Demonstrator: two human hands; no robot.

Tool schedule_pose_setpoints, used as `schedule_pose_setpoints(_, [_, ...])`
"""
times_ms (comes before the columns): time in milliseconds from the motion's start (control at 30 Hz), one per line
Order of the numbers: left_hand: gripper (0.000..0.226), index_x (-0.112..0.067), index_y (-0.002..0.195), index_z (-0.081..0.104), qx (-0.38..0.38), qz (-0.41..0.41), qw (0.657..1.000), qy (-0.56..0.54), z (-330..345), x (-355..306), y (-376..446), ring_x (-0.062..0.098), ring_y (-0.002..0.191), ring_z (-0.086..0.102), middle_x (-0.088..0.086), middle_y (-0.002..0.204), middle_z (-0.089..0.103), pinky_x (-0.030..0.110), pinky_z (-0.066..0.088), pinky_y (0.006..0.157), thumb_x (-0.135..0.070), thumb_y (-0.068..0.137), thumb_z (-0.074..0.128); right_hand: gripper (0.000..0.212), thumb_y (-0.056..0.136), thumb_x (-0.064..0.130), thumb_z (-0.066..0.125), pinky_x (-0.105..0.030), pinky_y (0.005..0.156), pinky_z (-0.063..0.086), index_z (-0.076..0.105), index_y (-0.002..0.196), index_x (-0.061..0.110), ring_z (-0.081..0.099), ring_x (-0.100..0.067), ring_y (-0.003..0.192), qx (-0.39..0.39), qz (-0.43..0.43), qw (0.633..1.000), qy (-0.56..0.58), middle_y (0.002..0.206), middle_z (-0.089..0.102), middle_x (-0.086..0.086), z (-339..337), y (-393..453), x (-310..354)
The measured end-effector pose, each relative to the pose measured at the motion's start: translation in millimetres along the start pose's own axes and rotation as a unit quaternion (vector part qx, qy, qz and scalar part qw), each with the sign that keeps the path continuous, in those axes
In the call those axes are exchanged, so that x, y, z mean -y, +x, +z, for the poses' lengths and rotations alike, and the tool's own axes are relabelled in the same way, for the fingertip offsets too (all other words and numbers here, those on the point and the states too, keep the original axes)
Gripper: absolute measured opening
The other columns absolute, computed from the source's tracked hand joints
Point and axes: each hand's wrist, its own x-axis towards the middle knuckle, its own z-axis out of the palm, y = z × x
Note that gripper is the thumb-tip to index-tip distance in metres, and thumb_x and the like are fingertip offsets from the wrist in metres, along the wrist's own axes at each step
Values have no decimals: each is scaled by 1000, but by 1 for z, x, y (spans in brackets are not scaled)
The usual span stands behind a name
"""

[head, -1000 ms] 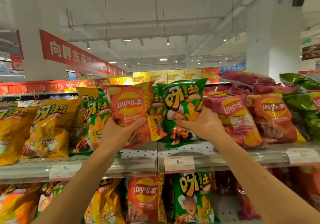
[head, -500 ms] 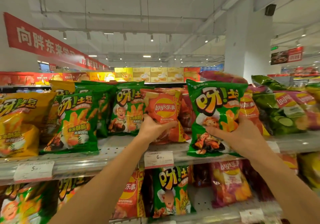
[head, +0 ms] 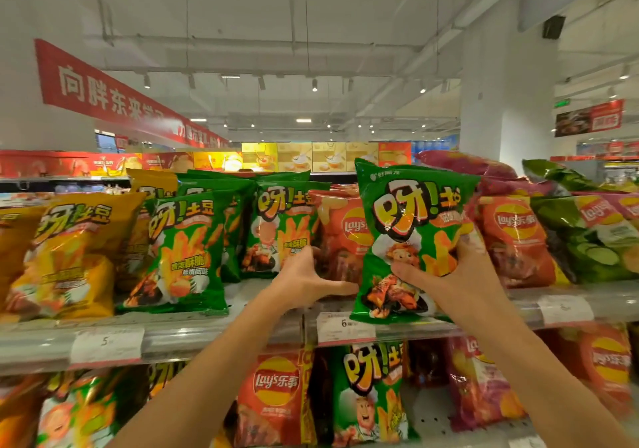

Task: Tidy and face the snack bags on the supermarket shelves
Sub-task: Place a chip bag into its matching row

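Note:
My right hand (head: 460, 271) grips a green snack bag (head: 411, 226) by its lower half and holds it upright in front of the top shelf (head: 221, 333). My left hand (head: 304, 281) holds the bottom of an orange Lay's bag (head: 340, 229) that stands on the shelf just left of the green bag and partly behind it. More green bags (head: 186, 250) and yellow bags (head: 69, 254) stand in rows to the left. Orange Lay's bags (head: 515, 236) stand to the right.
Price tags (head: 107, 345) hang on the shelf's front rail. A lower shelf holds more Lay's bags (head: 273, 399) and green bags (head: 373, 392). Dark green and purple bags (head: 587, 233) are piled at the far right. A white pillar (head: 505, 88) rises behind.
The orange Lay's bag has gone back onto the shelf in my left hand, to the right of the green rows. My right hand has brought the green bag forward, over the orange bag's right side.

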Motion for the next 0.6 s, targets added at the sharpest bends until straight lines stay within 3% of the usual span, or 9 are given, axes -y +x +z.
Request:
schedule_pose_setpoints(67, [86,-17,128,59,-30,51,994,95,-20,13,-29,13,113,57,-14,117,55,21,44,86,-71,62,76,65,65,56,87,-40,94,54,62,119,32,67,-12,104,5,6,1000,-5,108,72,15,17,1,12])
schedule_pose_setpoints(133, [78,-19,114,70,-68,70,972,213,-40,27,-59,13,104,60,-9,113,64,22,48,82,-80,66,63,72,62,62,86,-42,95,54,61,121,29,66,-13,105,2,-4,1000,-10,111,71,13,37,3,23])
schedule_pose_setpoints(233, [57,-23,98,71,-101,39,925,364,-59,41,-90,12,90,57,-7,96,63,32,54,80,-75,81,56,82,58,70,82,-44,94,55,57,124,29,65,-17,105,6,-15,999,-31,113,69,11,74,7,41])
schedule_pose_setpoints(333, [47,-22,86,72,-129,24,909,396,-66,45,-104,11,82,55,-7,88,60,29,52,74,-65,90,53,85,59,76,77,-48,95,54,53,124,27,65,-23,109,20,-14,998,-57,115,68,6,111,14,52])
schedule_pose_setpoints(600, [42,-18,97,70,-171,52,905,387,-59,54,-106,16,97,54,-4,94,57,30,48,79,-58,91,58,86,59,77,77,-47,95,54,54,122,23,63,-29,109,99,57,988,-106,115,65,0,181,34,61])
